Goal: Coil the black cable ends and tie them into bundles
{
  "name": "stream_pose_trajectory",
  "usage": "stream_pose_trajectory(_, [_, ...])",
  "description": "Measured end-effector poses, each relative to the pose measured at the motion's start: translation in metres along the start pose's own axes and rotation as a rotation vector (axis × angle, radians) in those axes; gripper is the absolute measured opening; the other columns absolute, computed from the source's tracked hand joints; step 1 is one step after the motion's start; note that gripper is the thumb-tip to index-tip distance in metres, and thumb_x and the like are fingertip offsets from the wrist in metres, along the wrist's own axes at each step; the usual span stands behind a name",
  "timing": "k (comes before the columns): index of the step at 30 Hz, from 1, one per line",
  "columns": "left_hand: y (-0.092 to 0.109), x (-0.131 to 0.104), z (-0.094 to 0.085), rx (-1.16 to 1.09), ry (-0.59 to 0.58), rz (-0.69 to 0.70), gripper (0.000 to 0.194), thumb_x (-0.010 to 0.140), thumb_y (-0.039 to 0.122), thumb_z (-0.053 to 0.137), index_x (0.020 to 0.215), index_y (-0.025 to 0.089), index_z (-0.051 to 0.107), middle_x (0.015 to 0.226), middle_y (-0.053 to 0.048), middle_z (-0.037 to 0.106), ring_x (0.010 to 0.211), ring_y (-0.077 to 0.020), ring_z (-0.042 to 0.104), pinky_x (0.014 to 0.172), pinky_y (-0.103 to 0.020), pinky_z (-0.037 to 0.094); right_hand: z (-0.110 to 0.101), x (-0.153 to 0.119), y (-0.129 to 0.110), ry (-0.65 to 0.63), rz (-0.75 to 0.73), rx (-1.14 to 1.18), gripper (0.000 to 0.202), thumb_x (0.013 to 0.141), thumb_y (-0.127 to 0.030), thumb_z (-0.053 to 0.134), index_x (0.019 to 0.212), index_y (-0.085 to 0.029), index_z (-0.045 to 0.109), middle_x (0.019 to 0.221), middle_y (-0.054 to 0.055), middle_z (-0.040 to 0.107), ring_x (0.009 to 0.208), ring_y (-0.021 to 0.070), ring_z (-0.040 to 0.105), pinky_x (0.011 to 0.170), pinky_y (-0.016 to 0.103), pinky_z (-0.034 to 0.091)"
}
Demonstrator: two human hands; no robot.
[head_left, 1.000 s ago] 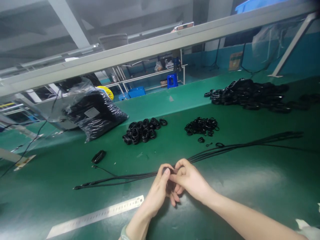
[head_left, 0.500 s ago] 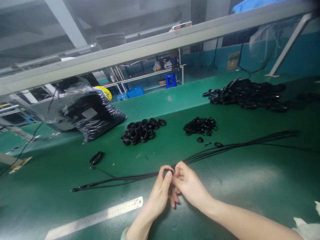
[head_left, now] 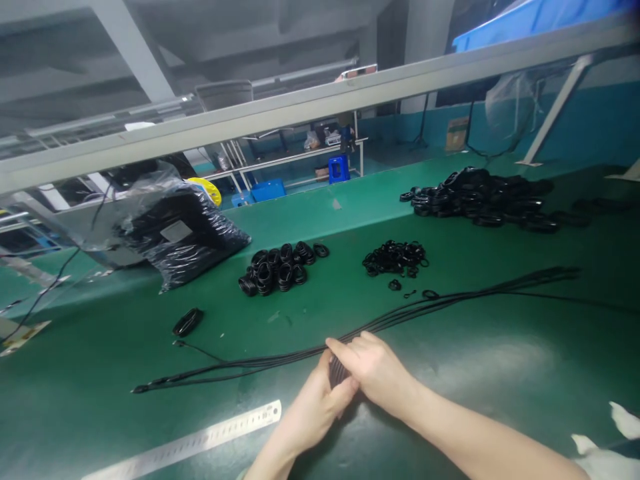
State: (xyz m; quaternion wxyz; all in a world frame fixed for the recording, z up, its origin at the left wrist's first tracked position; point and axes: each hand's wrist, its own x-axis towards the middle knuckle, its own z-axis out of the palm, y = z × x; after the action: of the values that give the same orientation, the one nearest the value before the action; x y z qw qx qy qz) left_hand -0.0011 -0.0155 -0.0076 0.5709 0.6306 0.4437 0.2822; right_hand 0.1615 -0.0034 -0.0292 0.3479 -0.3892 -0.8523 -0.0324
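Observation:
A small black coiled cable (head_left: 339, 372) is between my two hands, its stacked turns showing. My left hand (head_left: 320, 400) wraps round it from the left, thumb across the front. From the right, my right hand (head_left: 373, 367) closes over it, the index finger laid across its top; part of the coil is hidden by the fingers. Just beyond my hands, a bundle of long straight black cables (head_left: 280, 360) runs across the table. A steel ruler (head_left: 200, 440) lies to the left of my left hand.
Coiled cables stand in a cluster (head_left: 275, 267) beyond my hands. Right of it lies a pile of small black loops (head_left: 395, 258), and farther a large heap of coils (head_left: 475, 197). One coil (head_left: 188, 322) and a plastic bag (head_left: 185, 233) lie left. A shelf beam (head_left: 300, 103) crosses above.
My right hand has turned over the coil, its index finger now across the top. The left thumb has shifted lower, and more of the coil's side shows. The view has tilted slightly.

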Motion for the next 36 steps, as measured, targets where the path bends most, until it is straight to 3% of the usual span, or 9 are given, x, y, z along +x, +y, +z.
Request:
stream_pose_trajectory(4, [0.010, 0.001, 0.000, 0.084, -0.027, 0.079, 0.036, 0.082, 0.021, 0.061, 0.117, 0.016, 0.060, 0.111, -0.009, 0.069, 0.101, -0.0243, 0.063, 0.094, -0.035, 0.049, -0.005, 0.004, -0.004, 0.153, -0.128, -0.162, 0.033, 0.092, -0.003, 0.037, 0.115, -0.004, 0.060, 0.071, 0.008, 0.064, 0.063, 0.0207, 0.056, 0.067, 0.036, 0.045])
stream_pose_trajectory(9, [0.001, 0.007, 0.008, 0.124, 0.222, 0.031, 0.045, 0.078, 0.020, 0.059, 0.122, 0.015, 0.060, 0.120, -0.013, 0.069, 0.115, -0.0294, 0.061, 0.104, -0.041, 0.043, -0.005, 0.008, -0.014, 0.205, -0.131, -0.297, 0.032, 0.091, 0.000, 0.036, 0.111, 0.001, 0.060, 0.065, 0.007, 0.059, 0.060, 0.0210, 0.052, 0.066, 0.036, 0.044])
stream_pose_trajectory(16, [-0.010, 0.012, -0.001, 0.123, 0.229, 0.093, 0.027, 0.075, 0.024, 0.061, 0.102, 0.016, 0.063, 0.098, -0.010, 0.071, 0.091, -0.0252, 0.064, 0.091, -0.036, 0.049, -0.013, 0.008, -0.027, -0.090, 0.010, -0.113, 0.044, 0.088, -0.004, 0.040, 0.131, -0.002, 0.053, 0.089, 0.012, 0.070, 0.076, 0.0234, 0.062, 0.079, 0.038, 0.049])
stream_pose_trajectory(19, [-0.007, 0.015, -0.004, 0.106, 0.273, 0.105, 0.023, 0.082, 0.042, 0.060, 0.078, 0.020, 0.056, 0.076, -0.003, 0.061, 0.075, -0.0201, 0.057, 0.074, -0.029, 0.048, -0.039, 0.020, 0.005, -0.229, 0.184, 0.015, 0.057, 0.092, -0.021, 0.050, 0.147, -0.012, 0.040, 0.109, 0.010, 0.072, 0.093, 0.0220, 0.066, 0.093, 0.036, 0.046])
stream_pose_trajectory(21, [-0.004, 0.016, -0.004, 0.105, 0.296, 0.096, 0.036, 0.084, 0.054, 0.057, 0.071, 0.021, 0.050, 0.070, 0.000, 0.052, 0.069, -0.0172, 0.050, 0.068, -0.026, 0.044, -0.058, 0.027, 0.048, -0.201, 0.555, -0.070, 0.036, 0.092, -0.027, 0.055, 0.127, -0.026, 0.062, 0.103, 0.003, 0.074, 0.089, 0.0188, 0.068, 0.087, 0.030, 0.047])
stream_pose_trajectory(25, [0.000, 0.016, 0.000, 0.102, 0.272, 0.068, 0.043, 0.083, 0.062, 0.056, 0.073, 0.021, 0.049, 0.070, 0.002, 0.045, 0.069, -0.0155, 0.045, 0.067, -0.024, 0.040, -0.082, 0.025, 0.142, -0.084, 0.876, -0.267, 0.028, 0.089, -0.009, 0.047, 0.098, -0.012, 0.074, 0.104, 0.020, 0.072, 0.095, 0.0297, 0.066, 0.085, 0.040, 0.042])
stream_pose_trajectory(27, [0.001, 0.015, 0.001, 0.107, 0.259, 0.050, 0.045, 0.083, 0.065, 0.055, 0.073, 0.021, 0.049, 0.070, 0.002, 0.044, 0.070, -0.0157, 0.044, 0.068, -0.024, 0.039, -0.081, 0.020, 0.170, -0.032, 0.945, -0.289, 0.028, 0.091, -0.011, 0.046, 0.097, -0.013, 0.074, 0.104, 0.019, 0.071, 0.096, 0.0296, 0.065, 0.085, 0.040, 0.041])
stream_pose_trajectory(33, [-0.001, 0.016, 0.003, 0.121, 0.237, 0.025, 0.047, 0.082, 0.067, 0.054, 0.073, 0.021, 0.048, 0.070, 0.003, 0.042, 0.070, -0.0157, 0.042, 0.067, -0.024, 0.037, -0.049, 0.020, 0.183, 0.117, 0.968, -0.089, 0.025, 0.091, -0.034, 0.055, 0.085, -0.017, 0.073, 0.101, 0.015, 0.070, 0.105, 0.0309, 0.058, 0.091, 0.042, 0.037])
stream_pose_trajectory(36, [-0.002, 0.018, 0.003, 0.117, 0.246, 0.029, 0.045, 0.082, 0.066, 0.054, 0.075, 0.021, 0.050, 0.071, 0.002, 0.043, 0.070, -0.0156, 0.043, 0.068, -0.024, 0.037, -0.046, 0.022, 0.183, 0.182, 0.995, 0.160, 0.029, 0.090, -0.040, 0.054, 0.085, -0.016, 0.070, 0.095, 0.012, 0.069, 0.091, 0.0257, 0.060, 0.084, 0.039, 0.042])
